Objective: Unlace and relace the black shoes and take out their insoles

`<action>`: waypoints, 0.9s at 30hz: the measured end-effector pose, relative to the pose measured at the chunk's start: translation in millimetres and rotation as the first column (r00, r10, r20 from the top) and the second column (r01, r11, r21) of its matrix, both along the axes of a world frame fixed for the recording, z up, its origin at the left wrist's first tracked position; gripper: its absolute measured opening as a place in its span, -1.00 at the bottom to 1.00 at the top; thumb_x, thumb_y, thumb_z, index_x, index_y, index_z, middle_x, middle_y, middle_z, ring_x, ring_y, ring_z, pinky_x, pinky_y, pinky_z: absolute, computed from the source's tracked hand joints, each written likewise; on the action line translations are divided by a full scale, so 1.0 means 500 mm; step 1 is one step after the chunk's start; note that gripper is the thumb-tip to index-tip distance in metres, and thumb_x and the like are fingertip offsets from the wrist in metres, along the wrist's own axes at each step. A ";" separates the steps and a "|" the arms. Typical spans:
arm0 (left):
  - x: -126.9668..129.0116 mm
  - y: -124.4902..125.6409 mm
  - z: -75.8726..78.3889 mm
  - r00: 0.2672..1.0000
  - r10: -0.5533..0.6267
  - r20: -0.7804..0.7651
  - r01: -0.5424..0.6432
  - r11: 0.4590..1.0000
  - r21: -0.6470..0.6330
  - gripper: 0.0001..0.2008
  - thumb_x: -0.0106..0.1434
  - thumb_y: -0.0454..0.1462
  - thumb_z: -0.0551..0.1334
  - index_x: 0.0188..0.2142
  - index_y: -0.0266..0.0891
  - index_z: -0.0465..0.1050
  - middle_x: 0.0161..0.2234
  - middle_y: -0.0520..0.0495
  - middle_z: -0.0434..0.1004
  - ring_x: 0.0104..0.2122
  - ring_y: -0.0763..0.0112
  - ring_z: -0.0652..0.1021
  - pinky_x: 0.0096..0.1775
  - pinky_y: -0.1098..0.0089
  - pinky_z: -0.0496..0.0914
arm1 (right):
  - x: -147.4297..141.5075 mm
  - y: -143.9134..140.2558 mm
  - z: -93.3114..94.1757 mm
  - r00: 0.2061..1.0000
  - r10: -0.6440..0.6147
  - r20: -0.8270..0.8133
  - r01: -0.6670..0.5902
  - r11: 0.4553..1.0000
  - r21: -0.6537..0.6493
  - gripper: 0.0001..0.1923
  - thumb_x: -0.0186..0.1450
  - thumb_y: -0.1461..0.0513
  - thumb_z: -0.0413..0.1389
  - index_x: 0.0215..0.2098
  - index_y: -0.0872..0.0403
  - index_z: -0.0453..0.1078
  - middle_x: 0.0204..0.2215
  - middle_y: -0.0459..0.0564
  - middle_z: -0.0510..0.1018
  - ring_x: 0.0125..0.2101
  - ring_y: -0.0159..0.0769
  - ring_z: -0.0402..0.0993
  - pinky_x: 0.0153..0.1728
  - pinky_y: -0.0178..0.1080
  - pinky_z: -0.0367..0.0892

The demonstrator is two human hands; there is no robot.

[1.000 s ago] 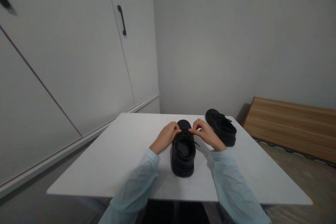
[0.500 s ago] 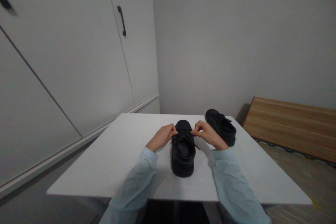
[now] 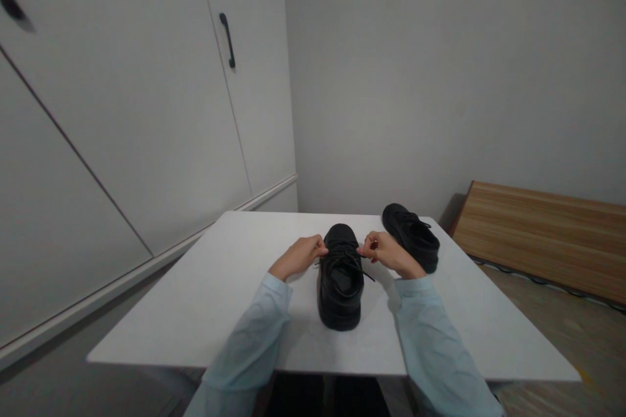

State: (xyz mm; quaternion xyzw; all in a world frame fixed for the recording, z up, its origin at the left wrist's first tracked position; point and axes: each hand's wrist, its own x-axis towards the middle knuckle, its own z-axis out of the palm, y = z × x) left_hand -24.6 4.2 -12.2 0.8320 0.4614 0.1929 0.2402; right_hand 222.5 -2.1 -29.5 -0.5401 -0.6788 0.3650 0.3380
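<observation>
A black lace-up shoe (image 3: 341,306) stands upright on the white table, toe pointing away from me. At its left side my left hand (image 3: 304,254) pinches a black shoelace near the lacing. My right hand (image 3: 384,251) is closed in a pinch on the lace at the right side of the shoe. A loose lace end (image 3: 368,275) sticks out to the right below my right hand. The second black shoe (image 3: 415,238) rests behind my right hand, near the table's far right corner, its laces on top.
The white table (image 3: 195,319) reaches back to a grey wall (image 3: 415,78). White cabinet doors (image 3: 147,111) with dark handles run along the left. A wood-grain panel (image 3: 548,234) leans low on the right, beyond the table's edge.
Both hands have moved slightly toward me along the lacing, and the left a little outward. They keep pinching the laces. The shoes have stayed practically in place.
</observation>
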 end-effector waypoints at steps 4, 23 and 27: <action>0.000 0.001 -0.003 0.999 0.009 0.034 -0.010 1.000 0.001 -0.87 0.23 -0.24 0.12 -0.40 -0.24 0.37 -0.39 -0.04 0.54 -0.37 0.39 0.49 -0.31 0.45 0.29 | -0.004 -0.005 0.008 1.000 0.006 0.003 -0.006 1.000 -0.006 -0.70 0.09 0.10 0.19 -0.59 0.08 0.22 -0.67 -0.15 0.34 -0.63 -0.43 0.32 -0.61 -0.35 0.26; 0.011 -0.009 0.023 0.942 -0.056 0.330 -0.023 0.973 0.229 -0.75 0.12 -0.10 0.30 -0.34 -0.23 0.40 -0.34 -0.02 0.39 -0.30 0.38 0.41 -0.23 0.41 0.30 | -0.032 -0.050 0.075 0.960 0.240 0.141 -0.276 0.891 0.361 -0.64 0.03 0.02 0.32 -0.55 0.08 0.32 -0.44 -0.12 0.28 -0.41 -0.35 0.23 -0.40 -0.31 0.17; 0.019 -0.016 0.026 0.962 -0.137 0.235 0.074 0.962 0.261 -0.79 0.06 -0.12 0.36 -0.40 -0.20 0.51 -0.32 -0.04 0.39 -0.22 0.32 0.40 -0.14 0.37 0.27 | -0.033 -0.056 0.076 0.947 0.277 0.162 -0.317 0.885 0.341 -0.74 0.02 0.11 0.34 -0.50 0.07 0.40 -0.39 -0.11 0.28 -0.35 -0.33 0.27 -0.34 -0.30 0.20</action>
